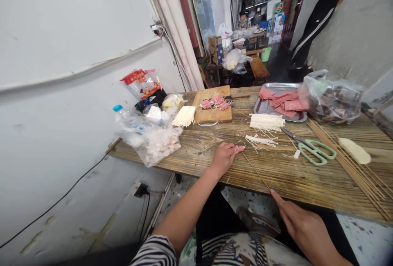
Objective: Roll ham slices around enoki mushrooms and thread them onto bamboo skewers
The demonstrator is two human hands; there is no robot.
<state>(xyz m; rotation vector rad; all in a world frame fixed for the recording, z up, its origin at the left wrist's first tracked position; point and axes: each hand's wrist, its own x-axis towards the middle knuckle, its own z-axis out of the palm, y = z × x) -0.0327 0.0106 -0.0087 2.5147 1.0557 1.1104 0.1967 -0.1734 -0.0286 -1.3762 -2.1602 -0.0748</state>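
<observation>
My left hand point(225, 158) is closed around a small pink meat roll point(240, 148) with white enoki ends poking out, pressed near the table surface. From that roll a thin bamboo skewer point(256, 171) runs down toward me. Its lower end is gripped in the fingers of my right hand point(302, 221), just off the table's front edge. Beyond the roll lie loose enoki strands point(260, 142) and a flat bundle of enoki mushrooms point(266, 121). Pink meat slices point(287, 100) rest on a metal tray point(260, 109). Finished-looking rolls point(216, 102) sit on a wooden cutting board point(211, 115).
Green-handled scissors point(316, 152), several bamboo skewers point(346, 163) and a pale slice point(354, 150) lie on the right of the table. A full plastic bag point(333, 98) stands behind them. More bags point(153, 137) and enoki point(184, 116) are at left. A person point(319, 20) stands beyond.
</observation>
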